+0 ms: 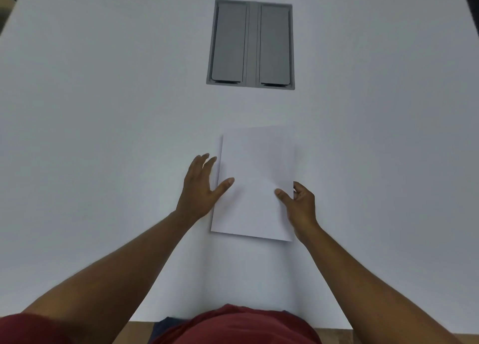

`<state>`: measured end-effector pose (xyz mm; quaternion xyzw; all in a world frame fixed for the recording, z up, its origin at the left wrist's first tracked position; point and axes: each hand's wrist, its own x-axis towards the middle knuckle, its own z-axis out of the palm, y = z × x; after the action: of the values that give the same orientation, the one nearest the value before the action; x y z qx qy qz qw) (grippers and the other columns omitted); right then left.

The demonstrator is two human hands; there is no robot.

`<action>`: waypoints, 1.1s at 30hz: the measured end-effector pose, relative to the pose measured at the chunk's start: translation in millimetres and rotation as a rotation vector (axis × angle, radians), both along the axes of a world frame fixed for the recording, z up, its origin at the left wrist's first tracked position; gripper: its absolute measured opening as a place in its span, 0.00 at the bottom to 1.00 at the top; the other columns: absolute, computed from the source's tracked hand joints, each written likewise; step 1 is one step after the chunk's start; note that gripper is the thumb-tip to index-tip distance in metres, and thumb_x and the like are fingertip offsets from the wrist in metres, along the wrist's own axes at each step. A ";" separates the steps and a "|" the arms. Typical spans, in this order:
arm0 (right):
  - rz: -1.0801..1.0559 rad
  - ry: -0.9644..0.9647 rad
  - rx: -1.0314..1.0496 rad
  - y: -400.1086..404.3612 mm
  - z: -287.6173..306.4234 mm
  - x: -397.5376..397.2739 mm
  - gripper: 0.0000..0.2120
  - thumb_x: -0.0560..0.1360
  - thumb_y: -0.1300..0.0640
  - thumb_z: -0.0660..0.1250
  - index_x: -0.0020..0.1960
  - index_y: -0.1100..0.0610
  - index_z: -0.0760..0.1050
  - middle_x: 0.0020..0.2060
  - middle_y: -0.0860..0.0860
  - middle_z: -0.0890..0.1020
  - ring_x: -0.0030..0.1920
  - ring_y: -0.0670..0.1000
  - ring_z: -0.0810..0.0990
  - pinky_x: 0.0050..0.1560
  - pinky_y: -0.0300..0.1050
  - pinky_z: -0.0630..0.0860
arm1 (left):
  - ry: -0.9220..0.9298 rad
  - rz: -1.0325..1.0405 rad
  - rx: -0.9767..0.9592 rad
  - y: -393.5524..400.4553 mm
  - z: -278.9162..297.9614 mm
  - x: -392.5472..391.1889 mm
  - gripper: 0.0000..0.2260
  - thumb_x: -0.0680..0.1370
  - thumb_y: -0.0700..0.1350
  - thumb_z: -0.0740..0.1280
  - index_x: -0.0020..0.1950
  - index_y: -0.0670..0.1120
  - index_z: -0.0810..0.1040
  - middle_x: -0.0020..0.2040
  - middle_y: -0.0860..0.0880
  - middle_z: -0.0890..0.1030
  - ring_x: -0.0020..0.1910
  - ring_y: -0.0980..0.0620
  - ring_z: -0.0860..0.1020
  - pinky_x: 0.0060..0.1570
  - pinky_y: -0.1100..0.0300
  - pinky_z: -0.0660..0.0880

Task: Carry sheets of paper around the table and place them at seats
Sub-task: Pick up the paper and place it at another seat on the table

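Note:
A small stack of white sheets of paper (255, 183) lies lengthwise in front of me on the white table (103, 136); an offset edge at its top left shows more than one sheet. My left hand (201, 188) rests at the stack's left edge, fingers straight and spread, thumb laid on the top sheet. My right hand (298, 206) holds the right edge near the lower corner, thumb on top and fingers curled at the side. Whether the stack is flat on the table or slightly lifted is unclear.
A grey recessed cable box (251, 44) with two closed lids is set into the table beyond the paper. The table's near edge (155, 320) runs just before my body, with wooden floor below it.

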<state>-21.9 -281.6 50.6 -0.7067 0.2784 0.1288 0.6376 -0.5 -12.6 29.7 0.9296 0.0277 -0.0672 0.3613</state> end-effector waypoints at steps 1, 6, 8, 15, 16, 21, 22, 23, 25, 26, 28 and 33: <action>-0.005 -0.007 0.032 -2.1 6.1 -2.9 0.11 0.78 0.62 0.75 0.58 0.51 0.85 0.53 0.49 0.90 0.53 0.51 0.89 0.65 0.59 0.83 | -0.021 0.020 0.008 2.1 7.0 -0.2 0.40 0.78 0.72 0.62 0.80 0.46 0.71 0.81 0.47 0.69 0.84 0.45 0.61 0.82 0.44 0.62; -0.004 -0.040 0.126 -14.4 36.9 -24.9 0.12 0.79 0.61 0.75 0.61 0.53 0.84 0.57 0.50 0.89 0.58 0.56 0.88 0.69 0.64 0.79 | 0.076 0.199 -0.265 3.2 43.7 -1.6 0.33 0.79 0.67 0.71 0.78 0.49 0.74 0.72 0.52 0.79 0.71 0.53 0.76 0.71 0.54 0.73; 0.012 -0.059 0.155 -19.4 50.3 -36.5 0.12 0.79 0.61 0.75 0.62 0.54 0.84 0.57 0.52 0.89 0.59 0.57 0.88 0.68 0.64 0.79 | 0.224 0.274 -0.524 -3.8 64.4 4.3 0.35 0.75 0.69 0.73 0.75 0.49 0.78 0.67 0.52 0.83 0.66 0.52 0.81 0.67 0.53 0.78; 0.042 -0.138 0.213 -35.4 100.2 -81.2 0.13 0.80 0.63 0.73 0.64 0.56 0.83 0.57 0.53 0.89 0.58 0.57 0.89 0.63 0.57 0.82 | 0.362 0.249 -0.919 -41.7 125.0 6.8 0.13 0.80 0.54 0.77 0.48 0.44 0.84 0.49 0.46 0.88 0.46 0.46 0.85 0.47 0.57 0.80; 0.035 -0.145 0.218 -38.6 106.1 -86.6 0.13 0.80 0.62 0.73 0.64 0.56 0.83 0.57 0.53 0.89 0.57 0.57 0.89 0.62 0.56 0.82 | 0.342 0.264 -0.926 -48.4 133.4 4.3 0.11 0.81 0.50 0.75 0.50 0.43 0.86 0.50 0.45 0.89 0.46 0.46 0.87 0.45 0.56 0.83; 0.015 -0.139 0.236 -57.5 125.9 -114.0 0.14 0.78 0.61 0.76 0.63 0.58 0.82 0.55 0.54 0.90 0.54 0.58 0.90 0.58 0.55 0.84 | 0.298 0.275 -0.892 -72.8 158.5 0.7 0.19 0.82 0.50 0.75 0.60 0.33 0.84 0.55 0.39 0.89 0.51 0.40 0.87 0.54 0.46 0.85; 0.015 -0.133 0.230 -60.4 126.8 -121.1 0.15 0.77 0.61 0.77 0.63 0.59 0.82 0.54 0.54 0.90 0.54 0.58 0.90 0.59 0.56 0.84 | 0.297 0.268 -0.890 -77.8 161.8 0.7 0.20 0.82 0.50 0.74 0.61 0.33 0.83 0.56 0.39 0.89 0.52 0.39 0.87 0.57 0.44 0.85; 0.009 -0.121 0.218 -62.3 126.4 -127.7 0.16 0.76 0.61 0.77 0.63 0.59 0.82 0.54 0.54 0.90 0.54 0.57 0.90 0.60 0.56 0.84 | 0.295 0.252 -0.889 -81.9 164.9 0.1 0.20 0.82 0.51 0.74 0.61 0.33 0.84 0.56 0.39 0.89 0.53 0.39 0.87 0.58 0.42 0.84; -0.030 -0.110 0.191 -65.6 128.0 -142.3 0.14 0.75 0.62 0.78 0.60 0.59 0.83 0.53 0.53 0.90 0.53 0.56 0.90 0.56 0.53 0.85 | 0.288 0.207 -0.880 -92.0 170.4 0.8 0.19 0.82 0.52 0.75 0.59 0.35 0.85 0.55 0.40 0.89 0.52 0.38 0.88 0.58 0.41 0.85; -0.049 -0.110 0.181 -65.8 129.8 -149.5 0.13 0.76 0.62 0.78 0.59 0.58 0.84 0.52 0.53 0.90 0.52 0.55 0.90 0.52 0.50 0.85 | 0.283 0.187 -0.873 -95.8 172.0 1.7 0.20 0.81 0.52 0.75 0.58 0.34 0.85 0.54 0.40 0.89 0.51 0.39 0.88 0.58 0.41 0.85; -0.111 -0.121 0.158 -64.1 135.3 -163.6 0.11 0.76 0.62 0.78 0.58 0.58 0.85 0.51 0.51 0.91 0.51 0.54 0.90 0.48 0.46 0.84 | 0.273 0.133 -0.876 -104.6 174.9 4.1 0.22 0.80 0.52 0.77 0.55 0.31 0.83 0.52 0.40 0.89 0.47 0.40 0.87 0.56 0.42 0.84; -0.324 -0.144 0.084 -55.0 143.5 -195.1 0.05 0.76 0.60 0.78 0.51 0.60 0.87 0.47 0.55 0.91 0.50 0.58 0.90 0.61 0.59 0.84 | 0.308 -0.018 -0.919 -127.5 179.0 7.4 0.20 0.79 0.52 0.78 0.49 0.34 0.83 0.46 0.41 0.85 0.44 0.43 0.83 0.49 0.45 0.81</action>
<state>-217.0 -336.6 194.1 -0.6327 0.3368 -0.0151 0.6972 6.9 -140.1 208.8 0.6531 0.0403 -0.2124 0.7258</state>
